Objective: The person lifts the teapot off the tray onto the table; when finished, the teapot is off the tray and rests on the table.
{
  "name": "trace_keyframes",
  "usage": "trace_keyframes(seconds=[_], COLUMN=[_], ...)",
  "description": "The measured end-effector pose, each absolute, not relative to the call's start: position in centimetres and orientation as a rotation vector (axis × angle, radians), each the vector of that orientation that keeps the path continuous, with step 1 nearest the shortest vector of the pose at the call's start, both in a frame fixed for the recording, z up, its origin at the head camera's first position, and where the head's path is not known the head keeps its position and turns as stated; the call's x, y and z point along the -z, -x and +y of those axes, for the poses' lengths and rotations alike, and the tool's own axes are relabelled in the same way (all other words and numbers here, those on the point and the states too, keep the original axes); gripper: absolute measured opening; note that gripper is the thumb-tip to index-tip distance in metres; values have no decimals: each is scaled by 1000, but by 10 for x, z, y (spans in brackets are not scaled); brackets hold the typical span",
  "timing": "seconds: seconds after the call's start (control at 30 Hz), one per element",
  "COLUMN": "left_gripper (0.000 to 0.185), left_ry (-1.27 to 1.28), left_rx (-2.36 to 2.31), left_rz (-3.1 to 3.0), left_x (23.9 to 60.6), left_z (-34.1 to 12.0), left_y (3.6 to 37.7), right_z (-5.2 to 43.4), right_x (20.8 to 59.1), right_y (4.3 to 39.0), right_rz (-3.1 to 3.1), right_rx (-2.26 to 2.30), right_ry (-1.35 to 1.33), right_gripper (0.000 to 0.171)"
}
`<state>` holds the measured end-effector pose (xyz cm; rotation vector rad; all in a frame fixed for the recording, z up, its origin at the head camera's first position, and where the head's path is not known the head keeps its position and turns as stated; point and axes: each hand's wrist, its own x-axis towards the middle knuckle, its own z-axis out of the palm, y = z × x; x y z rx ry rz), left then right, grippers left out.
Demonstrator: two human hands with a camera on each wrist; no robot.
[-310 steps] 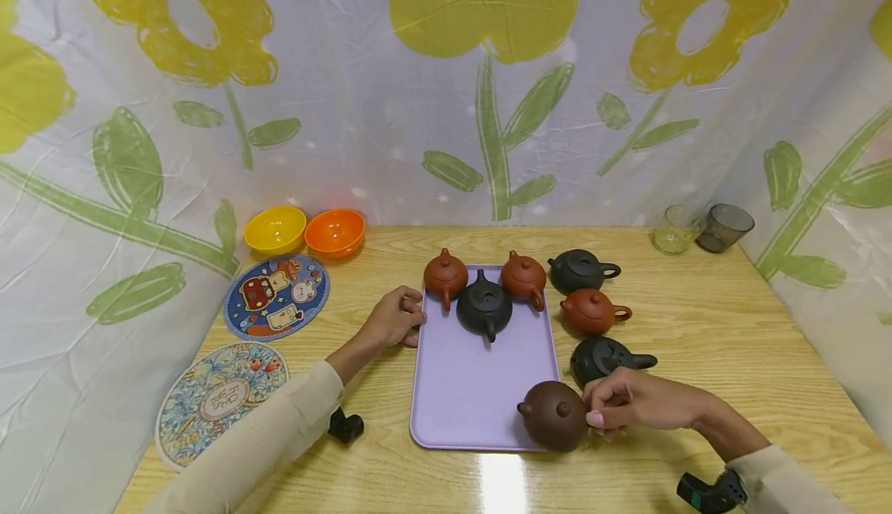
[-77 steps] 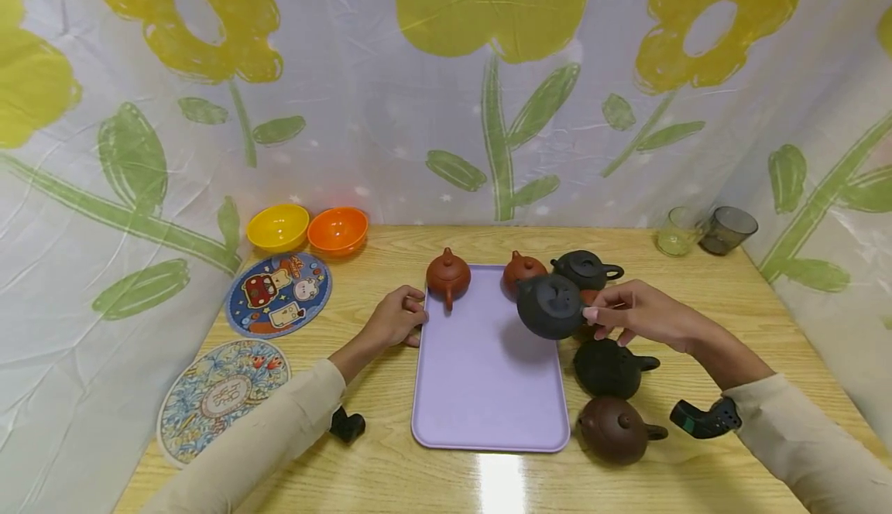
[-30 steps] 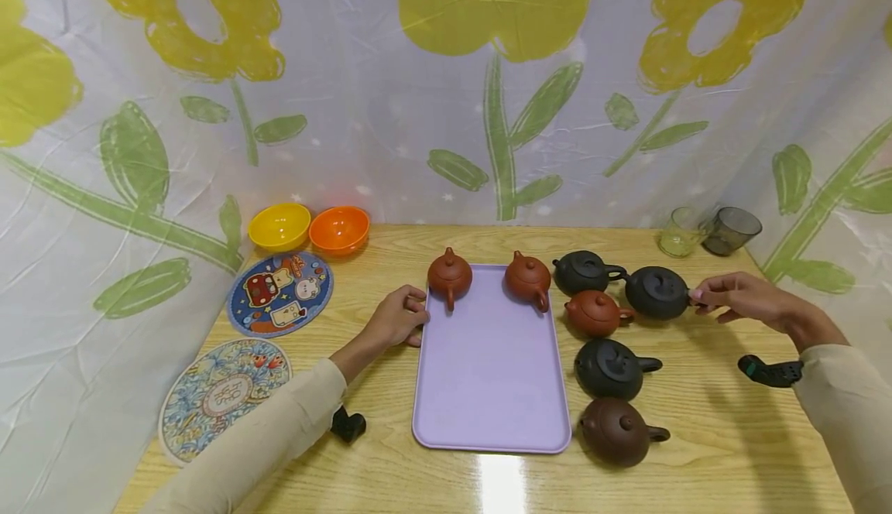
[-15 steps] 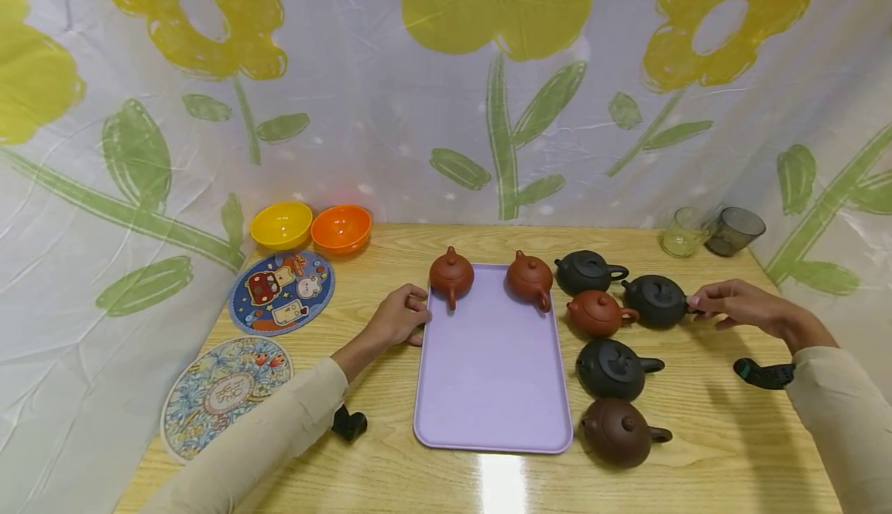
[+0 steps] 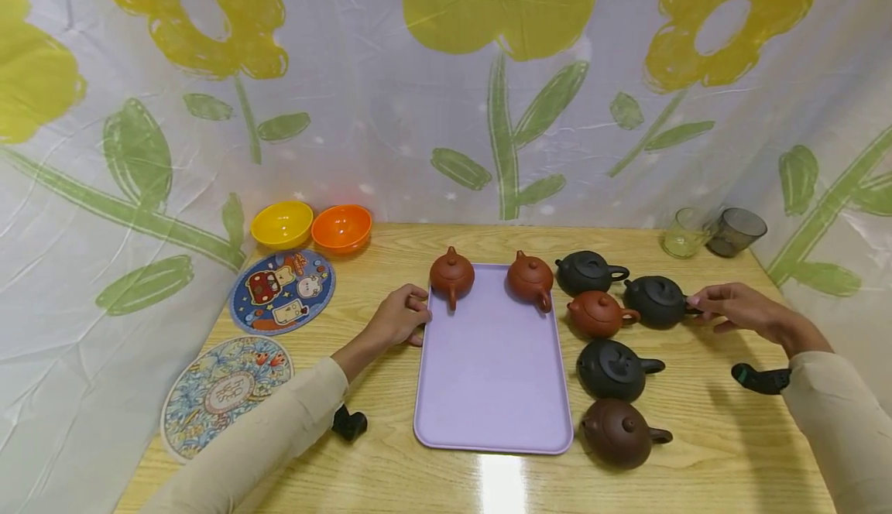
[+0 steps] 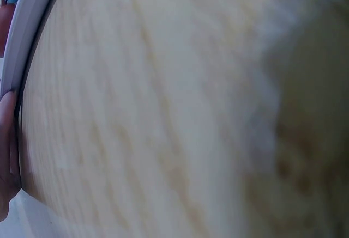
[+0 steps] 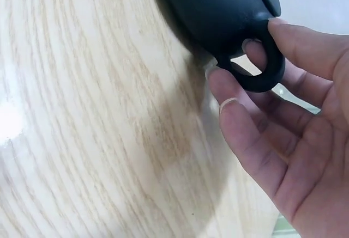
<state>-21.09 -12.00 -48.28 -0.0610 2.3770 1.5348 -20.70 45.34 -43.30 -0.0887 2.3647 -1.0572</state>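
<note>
Cream and blue, a floral mat (image 5: 226, 398) lies furthest left on the wood-grain counter (image 5: 697, 467); behind it are a cartoon mat (image 5: 282, 292), a yellow bowl (image 5: 282, 225) and an orange bowl (image 5: 341, 229). Next comes the left hand (image 5: 399, 316), its fingers bent at the left rim of a lilac tray (image 5: 495, 378) and touching it; whether they pinch that rim I cannot tell. Two red-brown teapots sit at the tray's far end, one in the left corner (image 5: 451, 275), the other in the right (image 5: 530, 278). Just beyond the tray's right side a column runs from back to front: a rear black teapot (image 5: 588, 270), a third red-brown teapot (image 5: 601, 314), a front black teapot (image 5: 609, 371) and a dark brown teapot (image 5: 616, 433). Right of the column's back pair is an outer black teapot (image 5: 655, 301), upright and seemingly on the counter, its spout close to the rear black teapot's handle; contact there is unclear. Its long axis runs crosswise, spout left, handle (image 7: 276, 69) right and slightly nearer the person. That turns the handle straight towards the right hand (image 5: 746, 314), much the nearer of the two, which pinches it between thumb and fingers; the left is well apart, across the tray. Behind the right hand stand a greenish glass (image 5: 683, 234) and a smoky glass (image 5: 735, 231).
</note>
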Motion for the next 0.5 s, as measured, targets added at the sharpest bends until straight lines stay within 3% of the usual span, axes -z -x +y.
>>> trace_keyframes(seconds=[0.23, 0.5], left_gripper=[38, 38], left_ry=[63, 64], left_rx=[-1524, -1534], left_rz=[2381, 2374], left_x=[484, 485], left_z=[-120, -120], left_y=[212, 212], right_z=[451, 448], right_x=[434, 432], right_y=[203, 200], right_rz=[2405, 2563], right_rx=[1073, 1079], right_ry=[63, -33], right_gripper=[46, 62])
